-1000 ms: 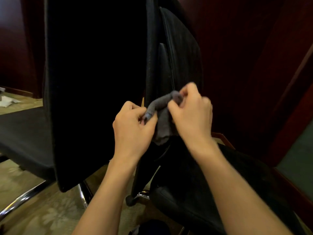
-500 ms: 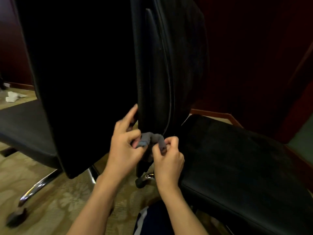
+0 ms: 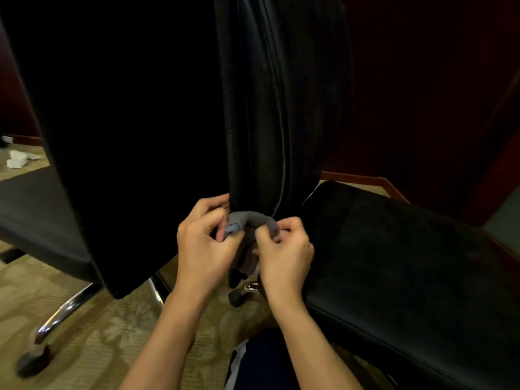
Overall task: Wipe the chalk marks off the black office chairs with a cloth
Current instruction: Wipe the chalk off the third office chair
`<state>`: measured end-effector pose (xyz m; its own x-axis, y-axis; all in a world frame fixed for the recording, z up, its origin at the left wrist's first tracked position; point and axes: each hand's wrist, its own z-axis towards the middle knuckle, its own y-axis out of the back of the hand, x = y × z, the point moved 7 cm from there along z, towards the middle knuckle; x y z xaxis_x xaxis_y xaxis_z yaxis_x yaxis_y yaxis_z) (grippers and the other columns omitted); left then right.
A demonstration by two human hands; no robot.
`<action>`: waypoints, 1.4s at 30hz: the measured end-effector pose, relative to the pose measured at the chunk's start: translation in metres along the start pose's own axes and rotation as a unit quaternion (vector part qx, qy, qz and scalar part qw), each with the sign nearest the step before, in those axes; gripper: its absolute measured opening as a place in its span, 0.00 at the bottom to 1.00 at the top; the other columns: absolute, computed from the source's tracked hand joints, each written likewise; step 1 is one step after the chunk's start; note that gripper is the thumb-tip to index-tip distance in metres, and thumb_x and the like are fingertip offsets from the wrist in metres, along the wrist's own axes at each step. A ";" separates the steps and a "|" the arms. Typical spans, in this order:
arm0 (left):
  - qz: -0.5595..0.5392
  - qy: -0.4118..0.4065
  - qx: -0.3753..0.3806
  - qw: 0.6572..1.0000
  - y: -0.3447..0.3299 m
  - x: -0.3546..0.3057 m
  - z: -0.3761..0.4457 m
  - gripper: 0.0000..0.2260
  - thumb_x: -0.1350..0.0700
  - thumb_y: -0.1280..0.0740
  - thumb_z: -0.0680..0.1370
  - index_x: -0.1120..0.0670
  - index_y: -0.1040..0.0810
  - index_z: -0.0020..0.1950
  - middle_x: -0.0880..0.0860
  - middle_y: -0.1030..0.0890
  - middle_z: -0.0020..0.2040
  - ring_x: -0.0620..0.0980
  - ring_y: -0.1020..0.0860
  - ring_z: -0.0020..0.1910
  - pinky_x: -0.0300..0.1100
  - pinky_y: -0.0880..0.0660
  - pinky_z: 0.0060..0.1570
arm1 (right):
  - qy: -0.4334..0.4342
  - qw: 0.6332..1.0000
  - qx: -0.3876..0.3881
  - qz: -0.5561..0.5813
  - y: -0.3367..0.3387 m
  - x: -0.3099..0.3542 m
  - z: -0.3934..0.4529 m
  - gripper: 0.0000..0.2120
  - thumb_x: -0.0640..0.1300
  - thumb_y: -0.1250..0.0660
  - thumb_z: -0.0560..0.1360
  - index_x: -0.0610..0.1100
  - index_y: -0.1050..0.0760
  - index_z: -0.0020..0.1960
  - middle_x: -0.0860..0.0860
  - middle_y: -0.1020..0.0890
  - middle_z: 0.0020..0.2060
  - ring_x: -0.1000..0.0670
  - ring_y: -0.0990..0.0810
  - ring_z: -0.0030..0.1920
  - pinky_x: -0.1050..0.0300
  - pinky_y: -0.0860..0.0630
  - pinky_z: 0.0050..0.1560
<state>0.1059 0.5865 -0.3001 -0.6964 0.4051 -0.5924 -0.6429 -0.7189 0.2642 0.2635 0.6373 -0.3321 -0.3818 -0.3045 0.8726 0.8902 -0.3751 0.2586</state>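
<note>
head view looks down on two black office chairs standing close together, the left chair showing the dark back of its backrest and the right chair showing its seat pad and the narrow side edge of its backrest. a grey cloth is bunched into a short roll at the bottom of that edge, where the backrest runs down toward the seat. the left hand pinches one end of the roll between thumb and curled fingers, and the right hand pinches the other end, its fingers clenched round the fabric; a loose tail of the cloth hangs below between the two wrists. the roll lies crosswise, left to right, while the edge it touches rises straight up and away from the hands. that is the relation the coming stroke seems to turn on: the cloth is square to the long axis of the edge, so a wipe would travel upward along it. both hands are about equally near, one on each side. no chalk mark is plainly visible on the dark surfaces, so how much is left to wipe cannot be told. a crumpled white paper lies on the patterned carpet at far left.
</note>
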 end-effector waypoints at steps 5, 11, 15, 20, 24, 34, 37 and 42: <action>0.059 0.001 -0.030 0.998 -0.002 -0.025 -0.012 0.13 0.56 0.29 0.71 0.60 0.27 0.31 0.54 0.20 0.56 0.43 0.24 0.56 0.40 0.26 0.48 | 0.108 0.990 -0.087 0.036 0.055 0.045 0.014 0.07 0.45 0.30 0.72 0.47 0.28 0.44 0.54 0.22 0.28 0.56 0.21 0.30 0.47 0.20 0.36; 0.040 -0.003 -0.010 0.999 -0.008 -0.026 -0.035 0.16 0.64 0.27 0.68 0.54 0.33 0.28 0.55 0.24 0.62 0.43 0.26 0.56 0.27 0.31 0.50 | 0.084 0.995 -0.038 -0.028 0.044 0.000 -0.014 0.08 0.45 0.29 0.73 0.47 0.29 0.44 0.54 0.21 0.28 0.55 0.20 0.29 0.46 0.21 0.32; -0.008 -0.032 -0.007 0.999 -0.005 -0.024 -0.044 0.24 0.69 0.29 0.68 0.48 0.40 0.30 0.52 0.27 0.62 0.33 0.29 0.61 0.25 0.33 0.60 | 0.068 0.997 0.005 -0.025 0.023 -0.020 -0.045 0.08 0.48 0.29 0.74 0.48 0.28 0.43 0.54 0.21 0.26 0.55 0.22 0.28 0.47 0.24 0.32; 0.007 0.003 -0.001 1.000 -0.001 -0.016 -0.039 0.18 0.65 0.27 0.69 0.59 0.35 0.27 0.51 0.25 0.57 0.29 0.29 0.60 0.23 0.33 0.53 | 0.060 0.998 0.004 0.019 0.026 -0.005 -0.025 0.10 0.54 0.33 0.72 0.48 0.28 0.44 0.53 0.20 0.27 0.54 0.19 0.30 0.46 0.21 0.34; -0.010 0.040 -0.025 0.999 -0.005 -0.025 -0.043 0.17 0.55 0.30 0.72 0.55 0.33 0.28 0.51 0.25 0.57 0.27 0.31 0.60 0.23 0.31 0.52 | 0.033 0.999 0.020 -0.021 0.025 -0.008 -0.023 0.09 0.50 0.30 0.74 0.49 0.28 0.43 0.53 0.20 0.28 0.52 0.19 0.32 0.47 0.21 0.36; 0.016 0.052 -0.015 0.998 -0.004 -0.036 -0.045 0.17 0.58 0.32 0.69 0.48 0.38 0.27 0.53 0.23 0.54 0.22 0.33 0.57 0.19 0.36 0.50 | -0.055 0.998 0.032 -0.010 0.009 -0.018 -0.031 0.08 0.47 0.29 0.73 0.49 0.28 0.42 0.50 0.18 0.34 0.44 0.19 0.40 0.43 0.21 0.42; 0.014 0.046 -0.041 0.998 -0.001 -0.035 -0.040 0.15 0.58 0.31 0.71 0.56 0.33 0.27 0.51 0.22 0.51 0.33 0.25 0.55 0.24 0.33 0.49 | 0.023 0.999 -0.033 -0.021 0.034 0.008 -0.019 0.08 0.48 0.29 0.71 0.50 0.29 0.40 0.52 0.21 0.28 0.48 0.19 0.34 0.47 0.22 0.40; 0.027 0.041 -0.054 0.997 -0.002 -0.038 -0.043 0.15 0.62 0.30 0.73 0.59 0.31 0.29 0.47 0.24 0.51 0.47 0.21 0.57 0.36 0.27 0.50 | 0.060 0.998 -0.028 -0.006 0.044 0.018 -0.013 0.07 0.47 0.30 0.71 0.47 0.28 0.44 0.53 0.21 0.29 0.51 0.20 0.33 0.46 0.22 0.37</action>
<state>0.1474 0.5489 -0.3107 -0.6981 0.3192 -0.6409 -0.5633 -0.7974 0.2164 0.2921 0.6039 -0.3103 -0.4223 -0.4009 0.8130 0.8713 -0.4270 0.2421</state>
